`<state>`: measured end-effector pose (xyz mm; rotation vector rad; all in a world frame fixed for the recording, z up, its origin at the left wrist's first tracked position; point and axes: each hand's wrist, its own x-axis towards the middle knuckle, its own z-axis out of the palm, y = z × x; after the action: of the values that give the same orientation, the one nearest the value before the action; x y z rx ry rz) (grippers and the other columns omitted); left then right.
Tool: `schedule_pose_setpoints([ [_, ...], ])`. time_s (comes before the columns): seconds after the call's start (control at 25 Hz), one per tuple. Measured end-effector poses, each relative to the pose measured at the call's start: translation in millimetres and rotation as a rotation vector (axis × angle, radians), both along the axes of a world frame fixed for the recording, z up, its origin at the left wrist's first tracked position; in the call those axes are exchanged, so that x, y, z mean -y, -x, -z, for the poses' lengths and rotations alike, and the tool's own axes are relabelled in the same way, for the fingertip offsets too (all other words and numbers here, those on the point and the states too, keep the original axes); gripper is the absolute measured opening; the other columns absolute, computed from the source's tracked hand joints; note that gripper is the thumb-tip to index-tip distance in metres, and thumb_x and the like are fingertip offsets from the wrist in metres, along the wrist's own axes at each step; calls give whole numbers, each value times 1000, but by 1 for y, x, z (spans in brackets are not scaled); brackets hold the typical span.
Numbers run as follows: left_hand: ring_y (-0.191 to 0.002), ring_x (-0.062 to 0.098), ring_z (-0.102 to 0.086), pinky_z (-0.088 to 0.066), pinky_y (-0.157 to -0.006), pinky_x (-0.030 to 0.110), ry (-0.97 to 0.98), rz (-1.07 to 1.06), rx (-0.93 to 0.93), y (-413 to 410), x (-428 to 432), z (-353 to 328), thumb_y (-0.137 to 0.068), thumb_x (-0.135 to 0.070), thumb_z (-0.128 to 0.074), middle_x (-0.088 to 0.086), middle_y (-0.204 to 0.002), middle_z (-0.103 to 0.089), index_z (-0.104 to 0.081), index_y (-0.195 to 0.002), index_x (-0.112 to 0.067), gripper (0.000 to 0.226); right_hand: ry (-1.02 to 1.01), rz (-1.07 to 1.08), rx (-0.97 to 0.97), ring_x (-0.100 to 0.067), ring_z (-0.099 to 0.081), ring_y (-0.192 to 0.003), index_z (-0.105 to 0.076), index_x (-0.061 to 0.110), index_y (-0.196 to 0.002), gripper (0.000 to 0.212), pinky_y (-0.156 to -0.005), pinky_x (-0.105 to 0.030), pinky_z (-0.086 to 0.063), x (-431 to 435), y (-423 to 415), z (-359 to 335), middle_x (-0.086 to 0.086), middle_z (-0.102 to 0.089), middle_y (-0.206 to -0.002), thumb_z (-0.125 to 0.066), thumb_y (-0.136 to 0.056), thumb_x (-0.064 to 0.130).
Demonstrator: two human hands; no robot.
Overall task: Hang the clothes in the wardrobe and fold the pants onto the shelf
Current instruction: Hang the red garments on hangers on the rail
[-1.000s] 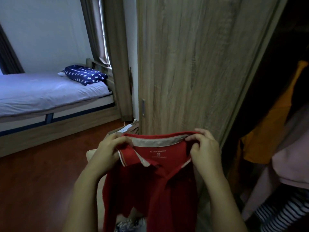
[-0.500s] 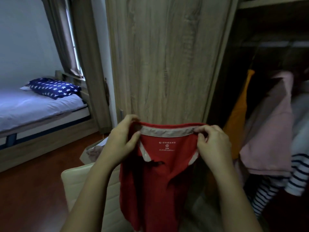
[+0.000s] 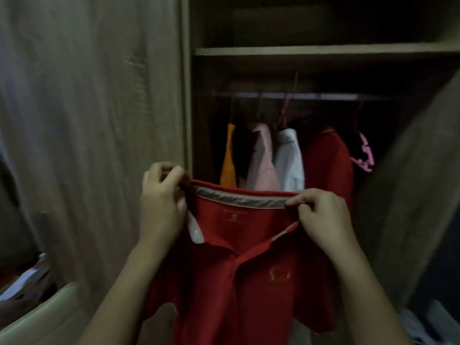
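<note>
I hold a red polo shirt [image 3: 239,277] up by its collar in front of the open wardrobe. My left hand [image 3: 161,202] pinches the collar's left end and my right hand [image 3: 323,217] pinches its right end. The collar has a grey inner band, and a small yellow logo shows on the chest. Behind it, the rail [image 3: 298,96] carries an orange garment [image 3: 228,155], a pink one [image 3: 263,160], a white one [image 3: 290,160] and a dark red one [image 3: 328,160]. An empty pink hanger [image 3: 364,153] hangs at the rail's right end.
A wooden shelf [image 3: 323,49] runs above the rail. The closed wardrobe door [image 3: 94,120] fills the left side and another door panel [image 3: 410,183] angles in at the right. A cream chair back [image 3: 44,317] sits at the lower left, with loose cloth [image 3: 433,324] at the lower right.
My view has swung right and up from the bed and door to the open wardrobe. Both hands have lifted the red shirt higher, still gripping its collar.
</note>
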<state>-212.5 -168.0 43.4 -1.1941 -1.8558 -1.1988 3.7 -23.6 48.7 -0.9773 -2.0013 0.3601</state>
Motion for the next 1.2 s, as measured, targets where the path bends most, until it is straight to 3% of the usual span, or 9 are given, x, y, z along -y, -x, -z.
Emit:
schedule_pose_setpoints([
  [0.2,-77,21,-53,-46,-61,30,321,141,-102,-36,-46,-4,-67,-24,-37,-6,-77,-67,-69,-65,-17,33,18,84,21,-5,-63,-88,-75,25,-79,40,-87,-23,-50,-15,-66,-27,15,-67,-86,-48,-79,-4],
  [0.36,-79,3,-61,-45,-67,18,394,693,134,-77,-73,-39,-60,-27,-48,-18,-82,-66,-69,-62,-29,21,-75,157,43,-5,-62,-94,-76,23,-83,41,-90,-25,-50,-36,-113,-51,20,-63,-89,-47,-79,-6],
  [0.48,-81,8,-64,-48,-68,20,297,831,156,-104,-106,-57,-77,-37,-57,-14,-88,-68,-72,-84,-28,18,-181,112,162,-11,-61,-105,-76,15,-90,39,-94,-33,-48,-57,-121,-61,9,-68,-105,-47,-77,-7],
  [0.56,-69,5,-64,-49,-66,19,184,825,180,-129,-144,-71,-86,-24,-60,-10,-80,-70,-72,-86,-23,11,-222,105,249,-13,-61,-107,-76,12,-91,39,-94,-33,-47,-70,-127,-61,5,-69,-108,-46,-76,-8],
  [0.72,-50,-8,-56,-46,-57,16,140,856,309,-168,-240,-100,-86,-15,-57,-8,-71,-69,-70,-85,-22,14,-275,126,315,-8,-58,-108,-75,13,-96,40,-93,-17,-37,-94,-145,-59,9,-67,-112,-45,-79,-7],
  [0.8,-59,-4,-61,-50,-61,16,181,859,401,-184,-292,-111,-87,-19,-56,-1,-77,-70,-70,-93,-18,15,-287,125,346,-7,-57,-108,-74,15,-98,38,-93,-15,-34,-105,-156,-59,10,-65,-114,-45,-82,-5],
  [0.96,-123,30,-50,-39,-100,30,341,667,511,-220,-382,-115,-91,-29,-53,17,-133,-53,-43,-135,-3,53,-280,115,385,-11,-55,-108,-72,15,-102,37,-94,-15,-34,-128,-177,-58,9,-64,-115,-46,-85,-4],
  [1.08,-131,37,-40,-35,-104,36,391,594,768,-238,-424,-97,-90,-35,-55,23,-144,-38,-24,-140,5,71,-272,105,354,-8,-54,-109,-72,16,-103,36,-93,-12,-33,-140,-188,-52,9,-63,-116,-46,-86,-2],
  [1.2,-125,38,-47,-41,-99,36,447,565,773,-245,-452,-83,-91,-28,-56,25,-138,-46,-29,-136,8,64,-257,100,316,-8,-52,-110,-72,21,-104,37,-93,-11,-34,-152,-192,-44,13,-62,-117,-46,-87,1],
])
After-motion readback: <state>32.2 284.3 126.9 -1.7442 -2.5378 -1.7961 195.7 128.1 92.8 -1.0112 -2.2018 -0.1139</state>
